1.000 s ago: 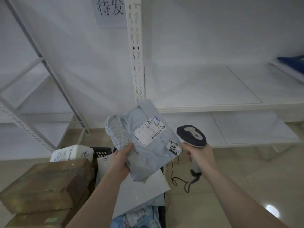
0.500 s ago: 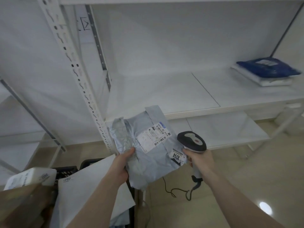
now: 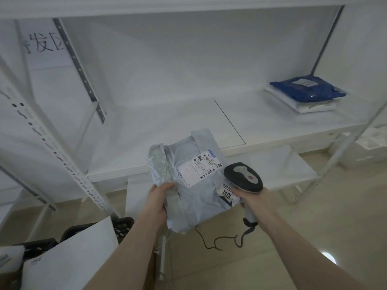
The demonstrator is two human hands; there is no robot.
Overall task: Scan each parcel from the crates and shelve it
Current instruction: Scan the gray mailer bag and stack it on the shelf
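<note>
A grey-blue soft parcel (image 3: 188, 185) with a white shipping label and a "1014" sticker is held up in front of the white shelf (image 3: 178, 126). My left hand (image 3: 158, 200) grips its lower left edge, thumb on top. My right hand (image 3: 250, 197) grips the handle of a black and grey barcode scanner (image 3: 244, 176), whose head sits just right of the parcel, touching its corner. The scanner's cable (image 3: 222, 241) dangles below.
A dark blue parcel (image 3: 305, 88) lies on a white one (image 3: 301, 103) at the shelf's right end. Black crates (image 3: 121, 225) with a white flat parcel (image 3: 71, 262) stand at lower left. A perforated white upright (image 3: 56, 155) rises on the left. A lower shelf (image 3: 272, 164) sits beneath.
My view has swung right and up from the crates toward the shelf. The parcel and scanner have stayed together in my hands, carried closer to the shelf's front edge.
</note>
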